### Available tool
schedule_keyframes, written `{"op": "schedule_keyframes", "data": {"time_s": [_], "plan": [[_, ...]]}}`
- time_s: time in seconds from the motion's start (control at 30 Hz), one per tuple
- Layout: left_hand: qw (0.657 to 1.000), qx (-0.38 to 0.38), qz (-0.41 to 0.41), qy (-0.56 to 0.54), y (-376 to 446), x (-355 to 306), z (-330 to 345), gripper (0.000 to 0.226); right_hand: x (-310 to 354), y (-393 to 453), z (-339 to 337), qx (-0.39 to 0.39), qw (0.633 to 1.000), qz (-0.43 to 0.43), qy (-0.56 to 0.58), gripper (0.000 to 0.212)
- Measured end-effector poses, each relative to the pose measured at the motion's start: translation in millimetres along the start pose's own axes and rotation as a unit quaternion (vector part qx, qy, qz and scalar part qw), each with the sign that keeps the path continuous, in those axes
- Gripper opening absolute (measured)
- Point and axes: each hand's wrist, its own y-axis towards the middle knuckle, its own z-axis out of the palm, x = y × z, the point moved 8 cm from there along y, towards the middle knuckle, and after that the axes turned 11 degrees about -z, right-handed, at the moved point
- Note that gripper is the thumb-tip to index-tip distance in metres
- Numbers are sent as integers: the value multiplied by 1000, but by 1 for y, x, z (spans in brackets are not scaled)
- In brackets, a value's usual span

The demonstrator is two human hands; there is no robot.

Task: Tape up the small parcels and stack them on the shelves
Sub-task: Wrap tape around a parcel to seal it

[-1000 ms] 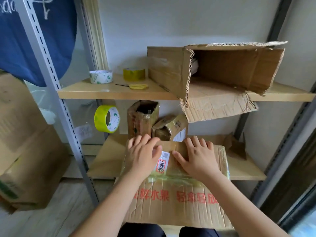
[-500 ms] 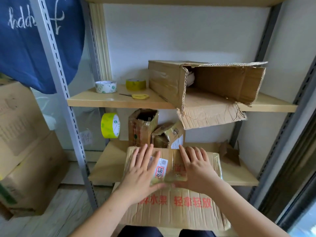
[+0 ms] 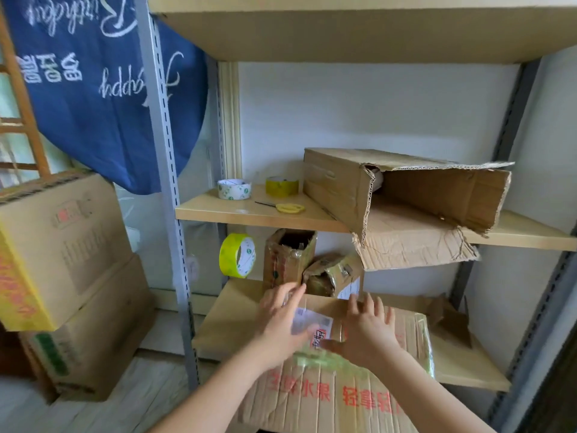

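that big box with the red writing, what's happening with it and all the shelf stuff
A person has both hands flat on top of the cardboard box with red lettering, the left hand and right hand either side of its white label. The box's far end rests on the lower shelf, near two small parcels and a hanging yellow-green tape roll. On the middle shelf sit two more tape rolls, yellow scissors and a torn open box.
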Motion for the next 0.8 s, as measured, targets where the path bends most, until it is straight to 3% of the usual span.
{"op": "schedule_keyframes", "data": {"time_s": [0.07, 0.1, 0.13, 0.17, 0.23, 0.3, 0.37, 0.43, 0.53, 0.63, 0.73, 0.8], "plan": [[975, -195, -42, -102, 1, 5, -63, 47, 19, 6, -13, -29, 997, -36, 69, 107], [943, -304, -77, -111, -4, 10, -96, 33, 30, 11, -19, -48, 993, -53, 99, 99], [907, -383, -125, -123, -10, 19, -123, 26, 42, 16, -25, -66, 987, -65, 131, 91], [880, -414, -178, -147, -10, 30, -142, 26, 52, 22, -31, -83, 980, -73, 164, 83], [873, -350, -288, -179, 10, 55, -157, 46, 70, 34, -42, -104, 967, -82, 220, 67], [901, -210, -361, -119, 35, 73, -154, 74, 84, 43, -53, -113, 958, -93, 246, 49], [923, -105, -359, -92, 58, 86, -148, 88, 94, 48, -66, -133, 952, -113, 253, 29], [934, -59, -327, -132, 76, 89, -147, 93, 95, 54, -74, -163, 944, -121, 259, 22], [935, -25, -282, -213, 94, 88, -143, 79, 90, 64, -74, -185, 935, -119, 280, 21], [902, 40, -266, -338, 98, 81, -132, 31, 85, 77, -68, -168, 929, -113, 309, 23], [854, 56, -269, -441, 96, 78, -131, 22, 89, 83, -70, -139, 909, -99, 380, 16], [830, 81, -300, -462, 95, 76, -137, 21, 96, 96, -71, -108, 885, -62, 449, 24]]}}
